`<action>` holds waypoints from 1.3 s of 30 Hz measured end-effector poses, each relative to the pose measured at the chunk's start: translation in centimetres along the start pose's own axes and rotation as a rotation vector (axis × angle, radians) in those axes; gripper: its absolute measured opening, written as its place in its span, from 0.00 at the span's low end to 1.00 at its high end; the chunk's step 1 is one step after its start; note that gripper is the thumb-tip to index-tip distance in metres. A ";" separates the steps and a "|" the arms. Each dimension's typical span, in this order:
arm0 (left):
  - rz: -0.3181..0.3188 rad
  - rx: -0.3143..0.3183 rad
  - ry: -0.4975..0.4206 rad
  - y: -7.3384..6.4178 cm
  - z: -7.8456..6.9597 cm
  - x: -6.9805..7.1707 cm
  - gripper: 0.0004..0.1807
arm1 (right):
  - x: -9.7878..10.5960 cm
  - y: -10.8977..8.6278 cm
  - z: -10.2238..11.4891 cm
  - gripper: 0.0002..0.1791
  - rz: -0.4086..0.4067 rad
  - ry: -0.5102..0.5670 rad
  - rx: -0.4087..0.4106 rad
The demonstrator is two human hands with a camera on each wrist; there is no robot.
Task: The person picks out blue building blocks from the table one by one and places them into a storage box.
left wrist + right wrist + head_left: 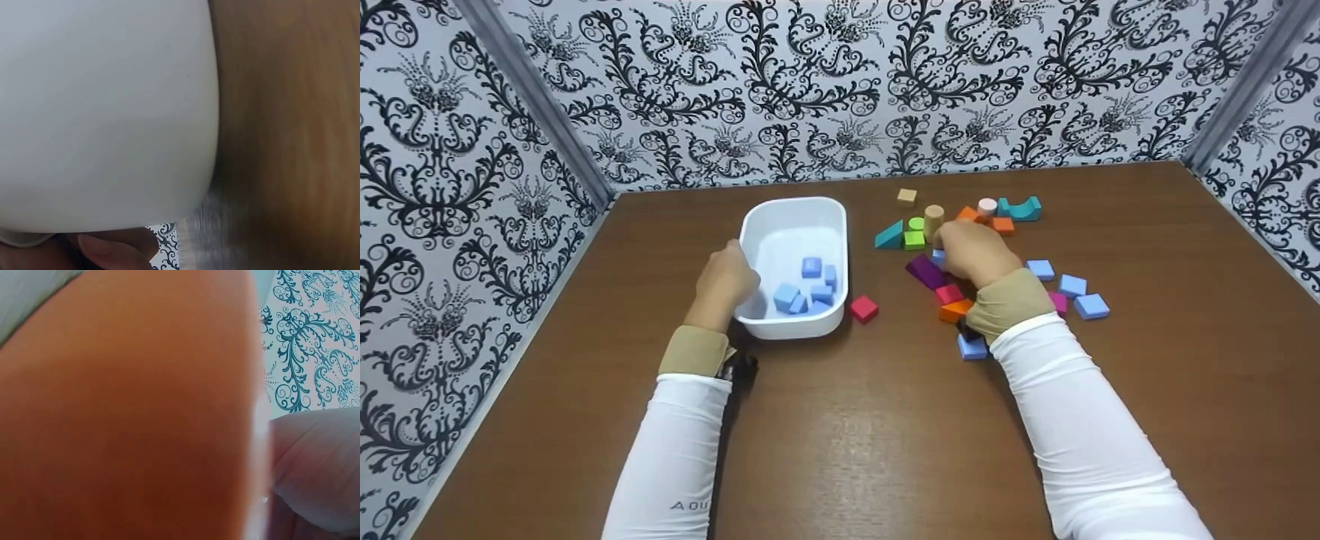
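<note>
My left hand [725,281] grips the left rim of a white plastic tub [791,330] that holds several blue blocks [787,297]. In the left wrist view the tub's outer wall [107,112] fills most of the picture, with fingers [109,251] at its rim. Over the loose blocks, my right hand [979,251] reaches down with bent fingers beside a blue block [938,257]. Its fingertips are hidden, so a grip cannot be made out. A purple block [926,271] lies just left of that hand. An orange surface [129,405] fills the right wrist view up close.
A red cube [864,309] lies right of the tub. Green, teal, tan and orange blocks [1003,225] stand behind the right hand. Several blue blocks [1072,285] lie to its right, and another blue block [972,347] lies under the wrist. Patterned walls [825,90] border the brown table [840,450].
</note>
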State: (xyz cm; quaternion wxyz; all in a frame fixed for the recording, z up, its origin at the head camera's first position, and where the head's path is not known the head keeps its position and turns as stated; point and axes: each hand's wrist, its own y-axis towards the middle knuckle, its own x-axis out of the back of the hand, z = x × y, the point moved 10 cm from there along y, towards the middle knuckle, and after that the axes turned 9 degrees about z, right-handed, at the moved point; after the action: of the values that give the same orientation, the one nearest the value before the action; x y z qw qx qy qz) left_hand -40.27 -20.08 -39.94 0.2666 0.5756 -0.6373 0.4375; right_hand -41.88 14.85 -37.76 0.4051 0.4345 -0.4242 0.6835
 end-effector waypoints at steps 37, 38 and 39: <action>0.024 0.017 0.015 0.1 0.2 0.0 0.35 | 1.0 -1.9 10.4 0.12 -0.092 -0.132 0.222; 0.024 0.017 0.014 0.1 0.2 0.0 0.35 | 0.9 -1.9 10.6 0.13 -0.088 -0.128 0.229; 0.023 0.016 0.012 0.1 0.2 0.0 0.35 | 0.8 -1.9 10.8 0.13 -0.086 -0.121 0.234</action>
State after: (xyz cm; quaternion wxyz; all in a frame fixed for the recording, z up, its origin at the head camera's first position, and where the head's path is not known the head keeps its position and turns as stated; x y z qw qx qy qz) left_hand -40.31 -20.23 -40.06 0.2608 0.5676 -0.6388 0.4493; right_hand -37.62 5.52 -33.71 0.3543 0.5369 -0.3464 0.6828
